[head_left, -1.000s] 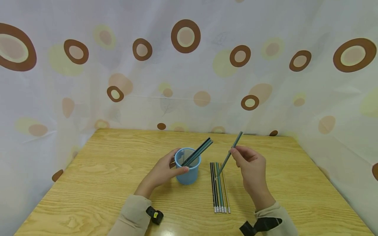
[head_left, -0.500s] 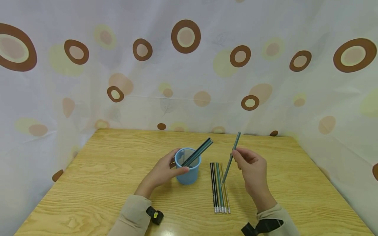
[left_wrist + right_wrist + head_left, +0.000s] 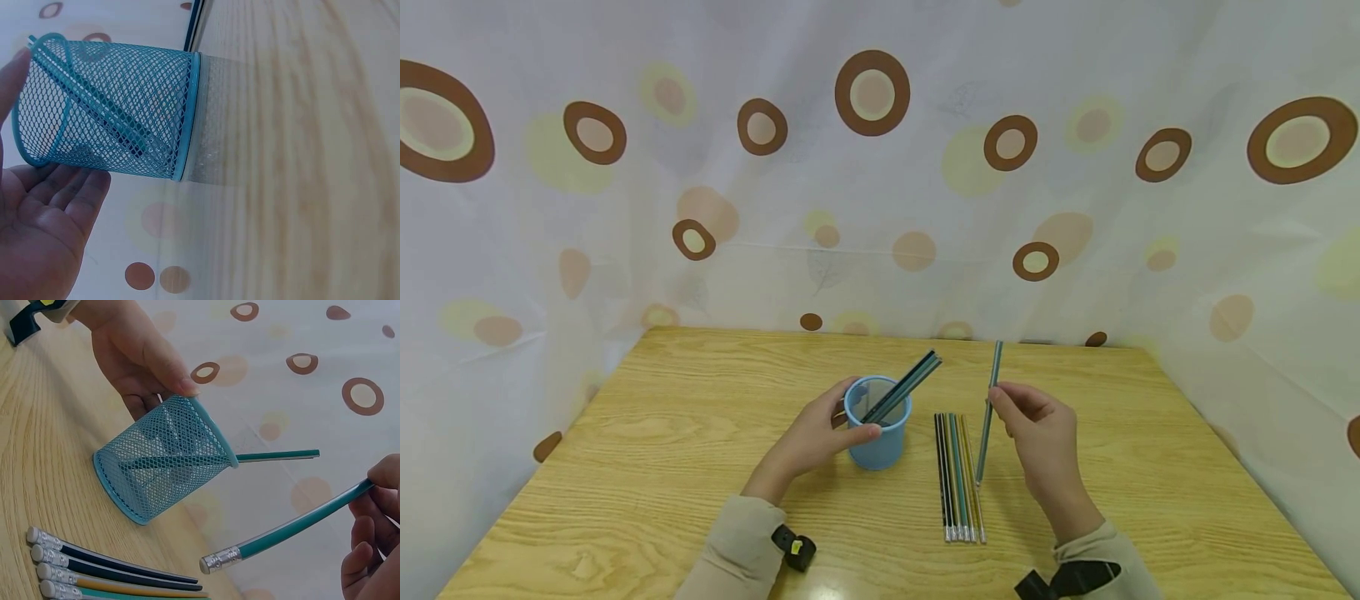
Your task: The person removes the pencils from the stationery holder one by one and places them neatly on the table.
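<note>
My left hand (image 3: 811, 435) holds a blue mesh pencil cup (image 3: 877, 451) near its rim, thumb on the near side and fingers round the far side. Several dark and green pencils (image 3: 917, 377) lean out of the cup toward the right. Between thumb and fingertips, my right hand (image 3: 1043, 437) pinches a green pencil (image 3: 991, 408) that stands almost upright, right of the cup. In the right wrist view, the silver ferrule and eraser (image 3: 220, 559) are at the pinched pencil's free lower end.
A row of black, yellow and green pencils (image 3: 955, 479) lies on the wooden table (image 3: 700, 400) between the cup and my right hand, eraser ends toward me. Behind the table hangs a curtain (image 3: 872, 200) with brown and beige rings.
The green pencil has turned from a slant to nearly upright, its lower end swinging right across the row. My right hand has shifted slightly down. The left hand and cup stay put.
</note>
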A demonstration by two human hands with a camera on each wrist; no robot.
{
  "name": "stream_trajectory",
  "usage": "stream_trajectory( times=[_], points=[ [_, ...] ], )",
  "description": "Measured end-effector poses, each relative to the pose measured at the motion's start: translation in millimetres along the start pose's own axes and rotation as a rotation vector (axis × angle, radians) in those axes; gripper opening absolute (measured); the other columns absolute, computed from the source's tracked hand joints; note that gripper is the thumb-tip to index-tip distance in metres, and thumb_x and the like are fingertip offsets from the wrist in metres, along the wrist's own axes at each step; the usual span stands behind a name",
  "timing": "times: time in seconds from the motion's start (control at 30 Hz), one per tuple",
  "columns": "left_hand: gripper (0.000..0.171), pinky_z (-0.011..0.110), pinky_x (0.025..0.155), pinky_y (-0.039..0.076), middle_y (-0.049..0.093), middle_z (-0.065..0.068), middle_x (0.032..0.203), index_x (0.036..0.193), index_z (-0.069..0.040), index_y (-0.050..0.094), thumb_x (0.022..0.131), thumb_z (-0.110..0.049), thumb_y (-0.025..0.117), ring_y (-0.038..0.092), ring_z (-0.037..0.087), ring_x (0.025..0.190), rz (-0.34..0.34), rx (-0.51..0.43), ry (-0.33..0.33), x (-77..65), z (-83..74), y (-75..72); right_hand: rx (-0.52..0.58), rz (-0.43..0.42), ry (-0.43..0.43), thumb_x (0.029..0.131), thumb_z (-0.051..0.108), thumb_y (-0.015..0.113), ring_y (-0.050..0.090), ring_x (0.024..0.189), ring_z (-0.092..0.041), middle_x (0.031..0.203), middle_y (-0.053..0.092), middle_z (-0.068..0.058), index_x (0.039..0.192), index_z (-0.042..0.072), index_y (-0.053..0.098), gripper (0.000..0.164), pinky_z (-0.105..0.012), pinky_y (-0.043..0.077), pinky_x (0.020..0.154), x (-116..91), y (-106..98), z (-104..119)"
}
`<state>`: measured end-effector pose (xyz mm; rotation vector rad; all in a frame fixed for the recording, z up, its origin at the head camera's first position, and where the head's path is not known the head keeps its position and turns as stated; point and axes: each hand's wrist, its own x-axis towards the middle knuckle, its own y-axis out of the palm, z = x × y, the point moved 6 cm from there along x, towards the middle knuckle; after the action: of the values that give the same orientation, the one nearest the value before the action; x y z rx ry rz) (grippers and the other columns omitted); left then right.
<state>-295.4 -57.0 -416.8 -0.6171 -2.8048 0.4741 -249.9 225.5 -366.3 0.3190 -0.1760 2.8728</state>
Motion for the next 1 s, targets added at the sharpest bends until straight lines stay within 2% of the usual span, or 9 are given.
stream_trajectory(
  times=[0.2, 0.43, 0.63, 1.0],
  points=[
    [0.081, 0.046, 0.111, 0.036, 0.046, 0.008, 0.147, 0.153, -0.016, 0.035, 0.087, -0.039, 0.076, 0.042, 0.028, 0.137, 0.000, 0.003, 0.004, 0.3, 0.3, 0.1, -0.033, 0.011, 0.010, 0.095, 0.026, 0.070, 0.053, 0.077, -0.012, 0.090, 0.068, 0.003, 0.111, -0.004, 0.070, 0.034, -0.021, 0.048, 0.062, -0.2, -0.2, -3.2],
    [0.083, 0.046, 0.111, 0.037, 0.045, 0.013, 0.148, 0.153, -0.016, 0.035, 0.087, -0.041, 0.076, 0.042, 0.028, 0.137, 0.001, -0.004, 0.009, 0.4, -0.1, 0.2, -0.061, 0.014, 0.028, 0.094, 0.029, 0.070, 0.055, 0.080, -0.014, 0.091, 0.068, 0.002, 0.109, 0.001, 0.072, 0.032, -0.022, 0.049, 0.063, 1.1, -0.6, -9.2],
    [0.083, 0.045, 0.111, 0.037, 0.044, 0.011, 0.149, 0.153, -0.017, 0.035, 0.086, -0.041, 0.077, 0.042, 0.026, 0.137, -0.001, -0.007, -0.011, 0.1, 1.2, -0.2, -0.082, 0.019, 0.072, 0.094, 0.032, 0.070, 0.057, 0.084, -0.015, 0.093, 0.067, 0.001, 0.111, 0.000, 0.070, 0.036, -0.022, 0.050, 0.064, 2.5, -0.5, -16.2],
    [0.079, 0.050, 0.111, 0.035, 0.044, 0.012, 0.149, 0.153, -0.015, 0.034, 0.089, -0.030, 0.077, 0.040, 0.032, 0.138, -0.007, -0.025, -0.004, -0.5, -0.1, -0.3, -0.137, 0.039, 0.124, 0.095, 0.033, 0.069, 0.059, 0.086, -0.014, 0.096, 0.067, -0.002, 0.113, 0.001, 0.070, 0.036, -0.024, 0.052, 0.067, 3.1, -0.1, -26.1]
  ],
)
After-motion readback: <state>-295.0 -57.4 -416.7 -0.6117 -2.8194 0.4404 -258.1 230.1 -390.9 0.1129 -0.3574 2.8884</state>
